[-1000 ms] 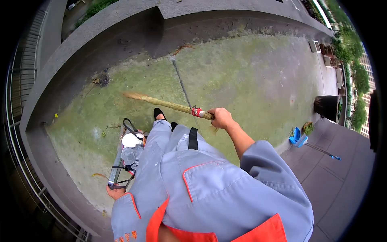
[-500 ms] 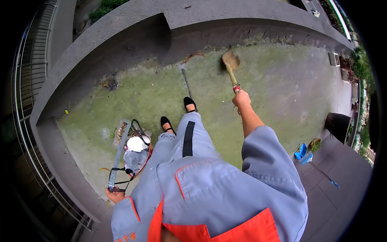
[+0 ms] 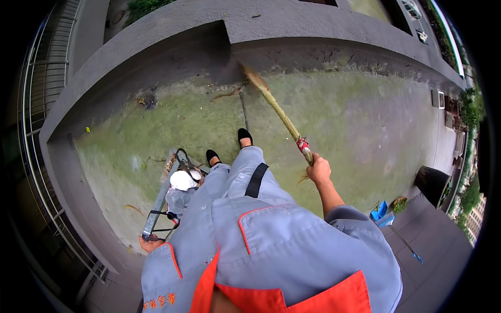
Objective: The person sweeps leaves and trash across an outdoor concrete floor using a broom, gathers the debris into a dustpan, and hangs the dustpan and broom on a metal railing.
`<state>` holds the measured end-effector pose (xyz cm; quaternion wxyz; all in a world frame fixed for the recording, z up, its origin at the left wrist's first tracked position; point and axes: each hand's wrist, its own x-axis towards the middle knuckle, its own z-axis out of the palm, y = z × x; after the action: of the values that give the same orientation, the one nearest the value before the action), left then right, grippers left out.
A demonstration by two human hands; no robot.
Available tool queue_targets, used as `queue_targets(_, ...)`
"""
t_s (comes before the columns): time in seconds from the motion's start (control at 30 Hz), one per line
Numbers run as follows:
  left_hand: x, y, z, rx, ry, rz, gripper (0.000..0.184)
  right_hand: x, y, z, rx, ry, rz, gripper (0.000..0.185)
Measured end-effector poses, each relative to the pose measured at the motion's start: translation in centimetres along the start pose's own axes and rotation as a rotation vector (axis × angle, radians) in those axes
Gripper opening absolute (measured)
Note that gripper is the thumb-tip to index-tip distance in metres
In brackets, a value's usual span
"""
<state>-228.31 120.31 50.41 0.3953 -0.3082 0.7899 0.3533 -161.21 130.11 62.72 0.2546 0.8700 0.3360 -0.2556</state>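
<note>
My right hand [image 3: 319,169] is closed round the top of a straw broom [image 3: 282,117] with red binding near the grip. The broom's bristles, smeared by motion, are on the floor by the far wall, close to its inside corner. Just left of them lies a long dry leaf [image 3: 228,95]. At lower left my left hand [image 3: 150,243] grips the end of the flat grey metal handle of a dustpan [image 3: 157,207]. A white bag [image 3: 183,180] and a clear plastic bag [image 3: 179,200] hang against it, with dry leaves [image 3: 170,164] at its far end.
A low grey wall [image 3: 141,47] borders the mossy concrete floor [image 3: 355,125]. A dark clump of debris [image 3: 147,99] lies near it. On the right stand a black plant pot [image 3: 433,183] and a blue long-handled dustpan [image 3: 383,215]. Metal railings [image 3: 48,94] run along the left.
The broom head has swung left along the far wall, and the dry leaf has shifted left across the floor joint. My right hand has drawn nearer my body; the left keeps its hold.
</note>
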Motion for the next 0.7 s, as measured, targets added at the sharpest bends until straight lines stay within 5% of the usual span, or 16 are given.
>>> queue_targets(0.17,-5.5,-2.8,0.9,-0.158,0.192,0.136,0.035,6.6,-1.3,1.0,0.114,-0.018,0.353,0.023)
queue_targets(0.23,-5.7,-2.5,0.6,-0.206,0.24,0.207,0.035,6.9,-5.2,1.9,0.037,-0.118,0.184,0.024)
queue_targets(0.47,-4.6,-3.1,-2.9,-0.227,0.246,-0.044,0.034,2.9,-19.9,7.5,-0.079,-0.36,-0.421,0.037)
queue_targets(0.67,2.3,-4.5,-7.6,-0.32,0.206,-0.069,0.035,-0.2,-23.1,5.7,-0.064,-0.158,-0.493,0.034)
queue_targets(0.7,4.3,-4.8,-9.3,-0.342,0.133,-0.203,0.034,-0.1,-23.2,6.1,-0.071,-0.098,-0.457,0.032)
